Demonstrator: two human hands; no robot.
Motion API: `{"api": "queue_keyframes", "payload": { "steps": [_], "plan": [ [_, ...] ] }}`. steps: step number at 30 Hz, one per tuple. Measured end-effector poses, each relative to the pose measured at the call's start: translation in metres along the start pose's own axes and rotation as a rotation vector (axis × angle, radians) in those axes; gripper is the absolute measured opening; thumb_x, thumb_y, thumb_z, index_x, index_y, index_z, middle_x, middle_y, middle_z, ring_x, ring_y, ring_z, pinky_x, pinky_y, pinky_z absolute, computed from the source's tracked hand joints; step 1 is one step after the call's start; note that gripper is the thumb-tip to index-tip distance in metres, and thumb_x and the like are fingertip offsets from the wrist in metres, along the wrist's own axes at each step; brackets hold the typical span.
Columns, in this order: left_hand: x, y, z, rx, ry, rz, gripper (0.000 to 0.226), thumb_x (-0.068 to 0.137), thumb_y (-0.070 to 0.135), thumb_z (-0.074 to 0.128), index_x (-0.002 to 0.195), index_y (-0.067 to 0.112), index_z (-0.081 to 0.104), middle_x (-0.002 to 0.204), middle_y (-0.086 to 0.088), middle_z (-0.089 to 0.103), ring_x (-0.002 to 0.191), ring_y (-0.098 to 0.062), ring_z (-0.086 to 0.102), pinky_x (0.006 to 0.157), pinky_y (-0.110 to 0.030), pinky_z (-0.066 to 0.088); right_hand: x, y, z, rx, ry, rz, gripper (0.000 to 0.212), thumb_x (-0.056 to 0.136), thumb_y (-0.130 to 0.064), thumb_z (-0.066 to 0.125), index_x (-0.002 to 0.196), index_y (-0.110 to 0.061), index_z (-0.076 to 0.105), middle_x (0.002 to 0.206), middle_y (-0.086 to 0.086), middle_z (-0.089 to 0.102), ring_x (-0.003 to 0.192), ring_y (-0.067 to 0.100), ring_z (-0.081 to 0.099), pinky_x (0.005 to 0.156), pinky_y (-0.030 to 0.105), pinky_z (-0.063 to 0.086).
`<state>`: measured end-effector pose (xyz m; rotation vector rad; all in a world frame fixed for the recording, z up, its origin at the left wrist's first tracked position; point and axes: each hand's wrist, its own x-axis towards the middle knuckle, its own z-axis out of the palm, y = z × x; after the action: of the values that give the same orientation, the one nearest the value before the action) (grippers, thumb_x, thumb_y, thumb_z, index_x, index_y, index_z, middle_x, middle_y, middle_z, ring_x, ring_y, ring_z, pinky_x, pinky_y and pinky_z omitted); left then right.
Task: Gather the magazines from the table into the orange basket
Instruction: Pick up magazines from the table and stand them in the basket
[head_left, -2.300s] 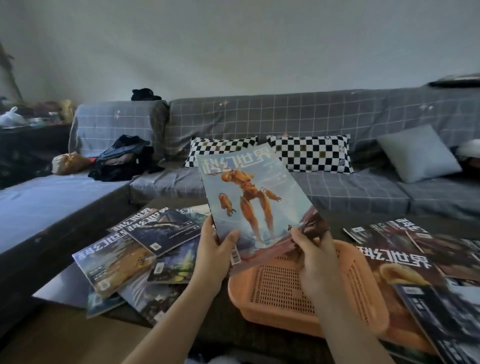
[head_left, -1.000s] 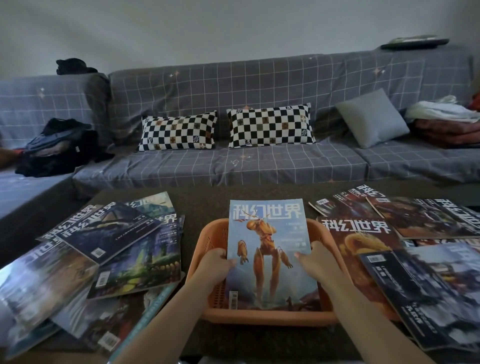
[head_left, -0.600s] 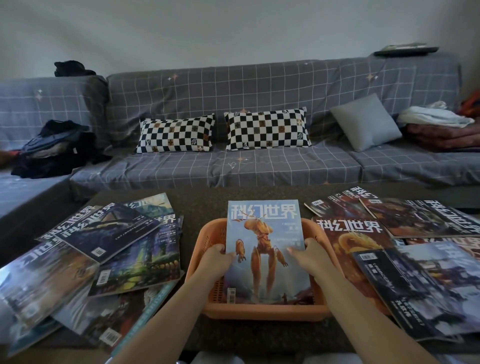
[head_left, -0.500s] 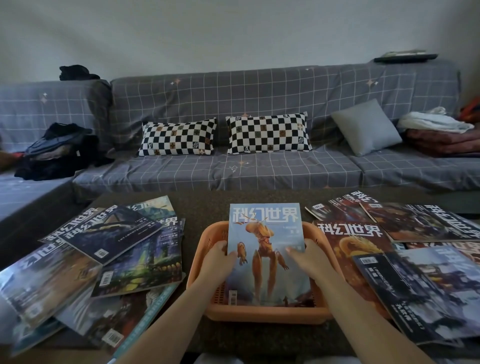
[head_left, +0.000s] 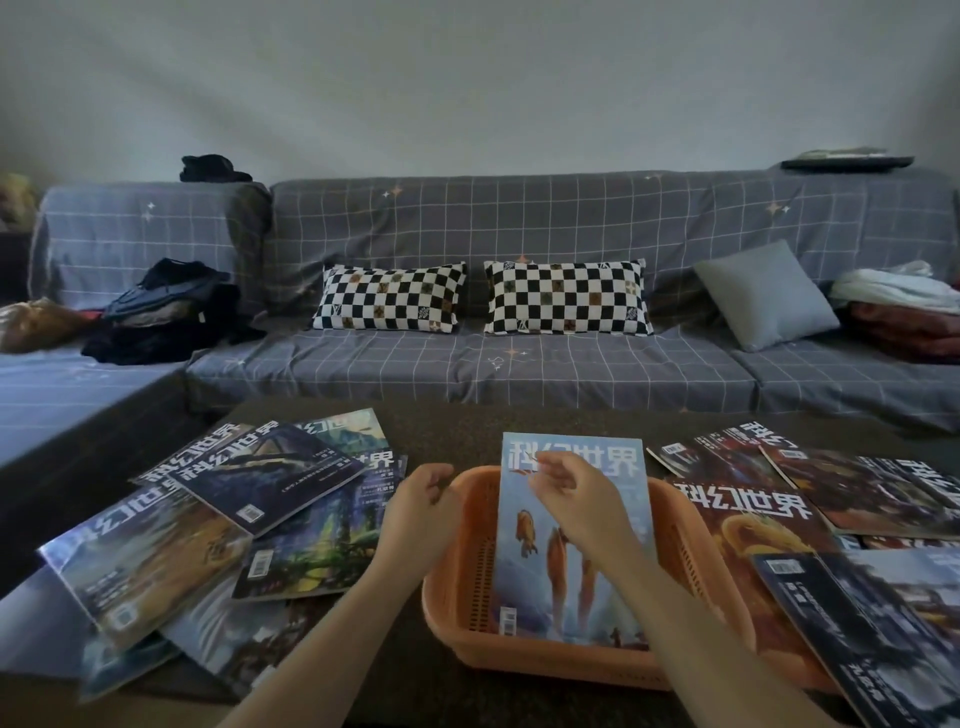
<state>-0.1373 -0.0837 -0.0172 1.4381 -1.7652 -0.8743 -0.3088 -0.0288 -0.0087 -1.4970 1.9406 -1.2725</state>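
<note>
Lower centre of the frame: orange basket (head_left: 457, 587) on the dark table (head_left: 457, 431), with a blue magazine (head_left: 571, 587) lying in it, top edge propped over the far rim; left hand (head_left: 418, 512) just left of that rim, fingers loosely curled, holding nothing; right hand (head_left: 576, 499) above the cover, fingers relaxed and empty; loose magazines fanned at lower left (head_left: 208, 525) and lower right (head_left: 841, 525); grey checked sofa (head_left: 519, 364) behind, across mid-frame.
</note>
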Motion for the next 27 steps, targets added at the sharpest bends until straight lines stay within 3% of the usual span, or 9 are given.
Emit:
{"api": "queue_keyframes", "payload": {
  "steps": [2,5,8,10,12,15,19,22,27],
  "plan": [
    [0.002,-0.007,-0.013,0.018,0.008,-0.015,0.037,0.096,0.020,0.050,0.133,0.020,0.051,0.130,0.001,0.058,0.110,-0.009,0.057,0.075,-0.016,0.040,0.005,-0.009,0.015,0.016,-0.044,-0.024,0.034,0.089,-0.030,0.060,0.122,-0.021,0.056,0.116,-0.005,0.062,0.101,0.004,0.057,0.074,0.009,0.044],
    [0.011,-0.026,-0.030,0.026,0.047,-0.071,0.035,0.096,0.020,0.050,0.131,0.022,0.052,0.125,-0.005,0.057,0.091,-0.011,0.062,0.065,-0.021,0.047,0.013,-0.023,0.042,0.006,-0.143,-0.050,0.031,0.090,-0.029,0.058,0.121,-0.027,0.054,0.103,-0.011,0.060,0.086,0.001,0.058,0.057,0.007,0.046],
    [0.022,-0.050,-0.051,0.035,0.103,-0.145,0.035,0.095,0.022,0.052,0.130,0.020,0.052,0.125,-0.004,0.054,0.079,-0.008,0.060,0.054,-0.019,0.046,0.028,-0.038,0.074,0.045,-0.242,-0.082,0.033,0.089,-0.030,0.060,0.121,-0.024,0.056,0.109,-0.007,0.062,0.098,0.003,0.057,0.079,0.015,0.046],
    [0.031,-0.068,-0.067,0.046,0.127,-0.185,0.037,0.095,0.025,0.052,0.131,0.019,0.052,0.130,-0.006,0.052,0.095,-0.018,0.061,0.076,-0.031,0.053,0.041,-0.048,0.097,0.041,-0.315,-0.101,0.033,0.089,-0.029,0.060,0.121,-0.022,0.057,0.110,-0.005,0.063,0.101,0.006,0.057,0.085,0.019,0.046],
    [0.039,-0.088,-0.083,0.102,0.173,-0.229,0.039,0.095,0.028,0.052,0.133,0.018,0.051,0.137,-0.008,0.046,0.107,-0.019,0.053,0.095,-0.034,0.044,0.056,-0.056,0.122,0.003,-0.375,-0.128,0.033,0.089,-0.029,0.059,0.121,-0.021,0.057,0.110,-0.005,0.063,0.096,0.004,0.057,0.077,0.012,0.044],
    [0.048,-0.119,-0.104,0.206,0.292,-0.311,0.043,0.095,0.032,0.052,0.135,0.017,0.048,0.149,-0.012,0.033,0.135,-0.027,0.032,0.109,-0.043,0.028,0.082,-0.063,0.164,-0.034,-0.442,-0.138,0.038,0.088,-0.030,0.061,0.124,-0.017,0.056,0.111,-0.002,0.063,0.092,0.004,0.056,0.069,0.009,0.042],
    [0.064,-0.153,-0.122,0.182,0.324,-0.411,0.049,0.097,0.032,0.049,0.140,0.009,0.042,0.154,-0.021,0.026,0.146,-0.030,0.011,0.114,-0.043,0.020,0.112,-0.066,0.222,-0.180,-0.566,-0.103,0.055,0.087,-0.040,0.060,0.134,-0.014,0.047,0.129,0.003,0.056,0.113,0.016,0.054,0.089,0.025,0.043],
    [0.074,-0.169,-0.126,0.103,0.342,-0.422,0.052,0.098,0.028,0.049,0.142,0.003,0.039,0.153,-0.022,0.028,0.145,-0.032,0.016,0.114,-0.040,0.021,0.130,-0.061,0.256,-0.356,-0.620,-0.077,0.066,0.087,-0.048,0.057,0.140,-0.013,0.039,0.144,0.004,0.044,0.128,0.022,0.043,0.103,0.034,0.033],
    [0.094,-0.181,-0.129,-0.089,0.485,-0.446,0.052,0.092,0.026,0.061,0.136,0.004,0.045,0.133,-0.017,0.052,0.124,-0.031,0.047,0.103,-0.043,0.040,0.155,-0.055,0.289,-0.544,-0.555,0.000,0.071,0.083,-0.062,0.051,0.137,-0.016,0.041,0.142,0.008,0.043,0.129,0.029,0.039,0.101,0.037,0.039]
  ]
}}
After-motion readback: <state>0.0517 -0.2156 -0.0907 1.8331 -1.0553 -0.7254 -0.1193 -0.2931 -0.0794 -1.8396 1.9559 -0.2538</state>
